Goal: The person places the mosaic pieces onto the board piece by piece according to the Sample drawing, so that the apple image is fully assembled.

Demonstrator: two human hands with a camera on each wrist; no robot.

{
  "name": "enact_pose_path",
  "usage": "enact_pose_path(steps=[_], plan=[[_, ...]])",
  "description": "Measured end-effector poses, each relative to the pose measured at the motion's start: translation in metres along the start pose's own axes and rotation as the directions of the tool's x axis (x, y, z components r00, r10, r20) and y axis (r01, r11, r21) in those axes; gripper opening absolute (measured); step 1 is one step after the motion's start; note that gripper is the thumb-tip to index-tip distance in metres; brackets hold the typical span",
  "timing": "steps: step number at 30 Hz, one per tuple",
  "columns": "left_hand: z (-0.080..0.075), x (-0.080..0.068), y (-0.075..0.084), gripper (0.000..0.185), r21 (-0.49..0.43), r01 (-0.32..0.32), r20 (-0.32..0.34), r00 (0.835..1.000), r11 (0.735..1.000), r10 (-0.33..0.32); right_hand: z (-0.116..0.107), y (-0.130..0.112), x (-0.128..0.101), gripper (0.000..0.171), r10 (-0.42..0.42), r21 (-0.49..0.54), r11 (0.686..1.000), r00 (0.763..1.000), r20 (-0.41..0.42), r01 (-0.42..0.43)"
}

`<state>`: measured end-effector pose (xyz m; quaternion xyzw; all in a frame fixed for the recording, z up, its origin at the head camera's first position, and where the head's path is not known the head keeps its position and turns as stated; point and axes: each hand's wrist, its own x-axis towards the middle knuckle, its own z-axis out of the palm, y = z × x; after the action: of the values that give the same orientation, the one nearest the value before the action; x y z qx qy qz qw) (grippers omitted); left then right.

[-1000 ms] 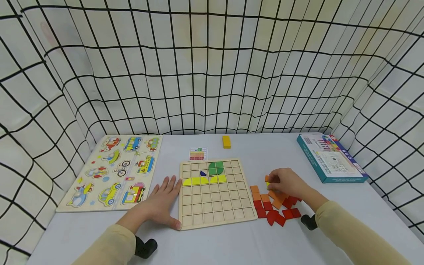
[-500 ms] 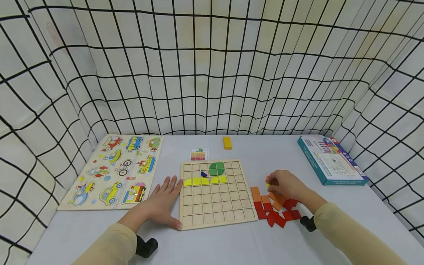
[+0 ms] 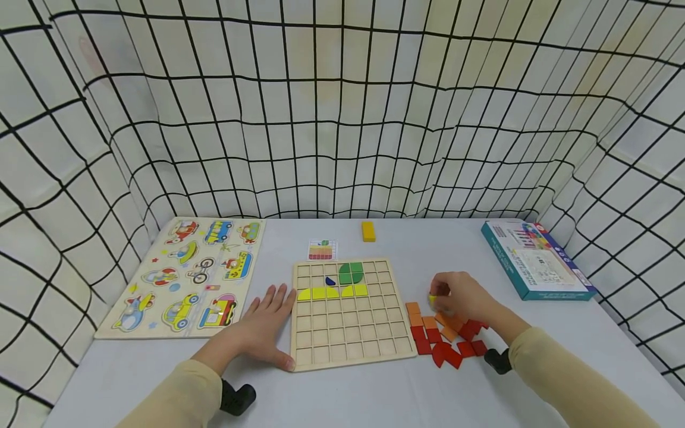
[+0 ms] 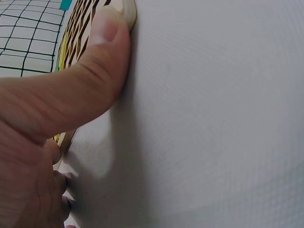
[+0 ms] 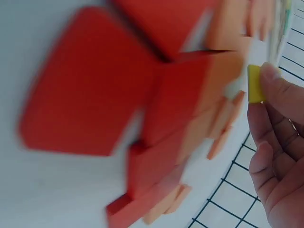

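R hand (image 3: 461, 297) pinches yellow tile (image 3: 432, 298) over orange/red tiles (image 3: 446, 339); grid board (image 3: 350, 312) beside.

You see bright, even light, soft shadows, bowed edges in the head view; red tiles (image 5: 95, 90) blur close up.

Pale wooden grid board (image 3: 350, 333) holds yellow tiles (image 3: 332, 292) and green tiles (image 3: 350, 272); loose tiles (image 3: 446, 339) red and orange.

Loose tiles (image 3: 446, 339) right of grid board (image 3: 350, 339)
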<state>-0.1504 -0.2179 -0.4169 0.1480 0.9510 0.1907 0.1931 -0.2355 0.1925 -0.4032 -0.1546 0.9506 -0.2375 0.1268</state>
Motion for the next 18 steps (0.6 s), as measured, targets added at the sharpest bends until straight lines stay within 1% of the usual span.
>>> enact_pose_path(steps=[2, 5, 8, 11, 14, 18], plan=[[0.000, 0.000, 0.000, 0.135, 0.002, 0.001, 0.003, 1.000, 1.000, -0.001, -0.001, -0.004, 0.003, 0.012, 0.004, 0.045, 0.999, 1.000, -0.011, -0.003], [-0.001, 0.001, 0.001, 0.135, 0.003, 0.007, 0.010, 1.000, 1.000, -0.007, -0.001, -0.011, 0.010, 0.009, -0.021, 0.107, 0.994, 1.000, -0.021, 0.023], [-0.002, 0.000, 0.000, 0.134, 0.001, 0.008, 0.014, 1.000, 1.000, -0.008, 0.003, -0.022, 0.019, 0.007, -0.064, 0.142, 0.988, 0.998, -0.027, 0.067], [-0.002, -0.001, 0.000, 0.134, 0.002, 0.009, 0.012, 1.000, 1.000, -0.009, 0.011, -0.034, 0.029, 0.007, -0.081, 0.180, 0.980, 0.996, -0.021, 0.084], [-0.002, -0.001, 0.001, 0.134, 0.003, 0.011, 0.007, 1.000, 1.000, -0.011, 0.020, -0.045, 0.041, 0.007, -0.098, 0.200, 0.975, 0.995, -0.013, 0.099], [-0.001, 0.000, 0.001, 0.134, 0.008, 0.009, 0.008, 1.000, 1.000, -0.009, 0.030, -0.059, 0.053, 0.006, -0.129, 0.191, 0.973, 0.992, -0.012, 0.129]])
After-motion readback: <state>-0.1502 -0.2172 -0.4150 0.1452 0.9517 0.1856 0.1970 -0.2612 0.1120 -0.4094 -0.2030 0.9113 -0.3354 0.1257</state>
